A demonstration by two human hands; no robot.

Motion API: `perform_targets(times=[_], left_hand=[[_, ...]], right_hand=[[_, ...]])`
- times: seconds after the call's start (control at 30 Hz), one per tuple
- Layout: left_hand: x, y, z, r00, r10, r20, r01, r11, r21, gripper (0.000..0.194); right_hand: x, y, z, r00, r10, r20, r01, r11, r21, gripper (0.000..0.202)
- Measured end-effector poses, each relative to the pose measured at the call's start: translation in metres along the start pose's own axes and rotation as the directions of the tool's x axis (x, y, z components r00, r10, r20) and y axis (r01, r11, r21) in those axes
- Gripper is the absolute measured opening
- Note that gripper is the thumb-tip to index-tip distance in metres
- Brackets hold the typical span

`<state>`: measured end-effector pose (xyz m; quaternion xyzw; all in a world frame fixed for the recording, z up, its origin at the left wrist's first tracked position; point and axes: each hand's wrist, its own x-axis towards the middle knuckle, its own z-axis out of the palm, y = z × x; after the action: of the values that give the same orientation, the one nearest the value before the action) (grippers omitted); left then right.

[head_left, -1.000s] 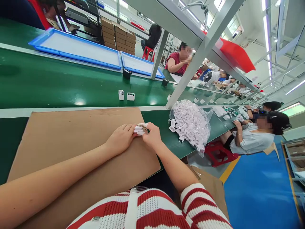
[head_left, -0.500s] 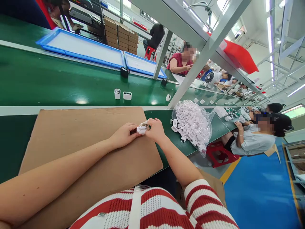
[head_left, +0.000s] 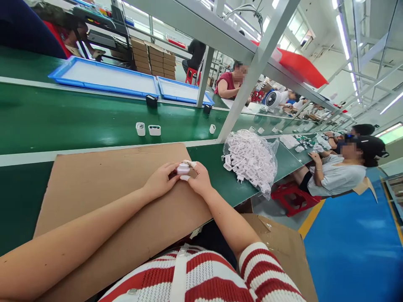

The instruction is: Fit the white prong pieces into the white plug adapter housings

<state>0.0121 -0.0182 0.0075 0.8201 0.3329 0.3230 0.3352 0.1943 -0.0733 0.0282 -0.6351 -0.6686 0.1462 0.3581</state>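
Between my two hands, over the right part of a brown cardboard sheet [head_left: 103,188], is a small white plastic piece [head_left: 183,169]. My left hand [head_left: 162,180] pinches it from the left with thumb and fingers. From the other side, my right hand [head_left: 200,178] grips it, with white covers on some fingertips. A clear plastic bag [head_left: 250,161] full of white plug housings lies to the right of the cardboard. Beyond the sheet, two white housings [head_left: 140,129] [head_left: 154,130] stand on the green surface, and another one [head_left: 212,128] is further right.
Blue-rimmed trays [head_left: 107,84] [head_left: 185,90] lie at the back, with black blocks [head_left: 151,101] [head_left: 207,109] near them. A slanted metal post [head_left: 242,96] rises behind the bag. A person in a grey shirt [head_left: 343,174] sits at the right beside a red stool [head_left: 291,199].
The camera view has shifted slightly. The white piece has turned between my hands, and my right fingers have opened around it, showing more of it and their white covers.
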Motion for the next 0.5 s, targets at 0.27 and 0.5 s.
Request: perform_targets(times=[0.27, 0.5], left_hand=[[0.003, 0.002, -0.004, 0.995, -0.074, 0.061, 0.072, 0.997, 0.032, 0.057], [-0.006, 0.019, -0.017, 0.994, -0.011, 0.112, 0.037, 0.972, -0.233, 0.059]], right_hand=[[0.011, 0.002, -0.013, 0.992, 0.058, 0.114, -0.082, 0.972, 0.220, 0.034], [0.010, -0.029, -0.043, 0.989, 0.025, 0.148, -0.065, 0.960, 0.272, 0.019]])
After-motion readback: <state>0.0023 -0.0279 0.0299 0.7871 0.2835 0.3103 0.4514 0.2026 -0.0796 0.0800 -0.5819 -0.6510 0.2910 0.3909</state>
